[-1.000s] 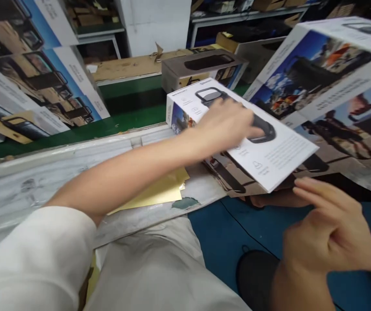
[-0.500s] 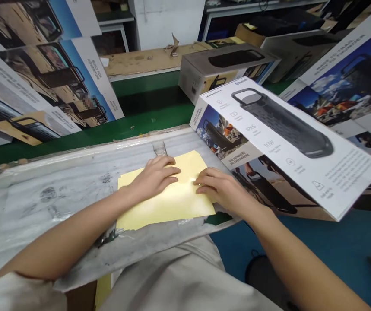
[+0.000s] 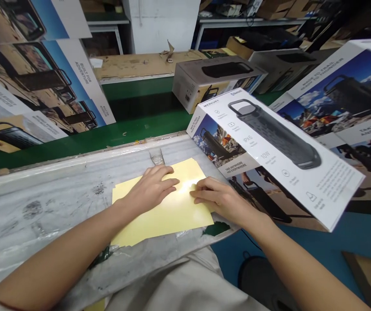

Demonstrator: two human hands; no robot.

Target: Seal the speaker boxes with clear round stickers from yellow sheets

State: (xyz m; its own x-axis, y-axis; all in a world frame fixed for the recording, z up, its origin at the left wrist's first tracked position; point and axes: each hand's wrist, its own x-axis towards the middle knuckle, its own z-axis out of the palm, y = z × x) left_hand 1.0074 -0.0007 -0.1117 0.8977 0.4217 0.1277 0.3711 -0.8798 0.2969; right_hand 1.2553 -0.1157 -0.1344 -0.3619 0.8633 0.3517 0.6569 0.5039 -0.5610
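Note:
A pale yellow glossy sheet (image 3: 162,220) lies on the bench in front of me, with uneven edges that look like several layers. My left hand (image 3: 151,188) rests on its upper left part, palm down with fingers stretched out. At the sheet's right side, my right hand (image 3: 219,196) has its fingers bent and drawn together in a pinch on the surface, beside a bright patch of glare. Whatever lies between those fingertips is too small to make out. Just right of this hand, a printed speaker box (image 3: 269,155) leans at a tilt.
Scuffed clear plastic (image 3: 65,207) covers the bench. Printed boxes stand stacked at the left (image 3: 75,82) and right (image 3: 344,99). A grey box (image 3: 214,73) sits behind on the green surface (image 3: 140,101). Below right are the blue floor (image 3: 305,242) and a dark round stool (image 3: 266,280).
The view has shifted slightly, so everything sits a little lower and further left. Both hands stay on the yellow sheet in nearly the same pose.

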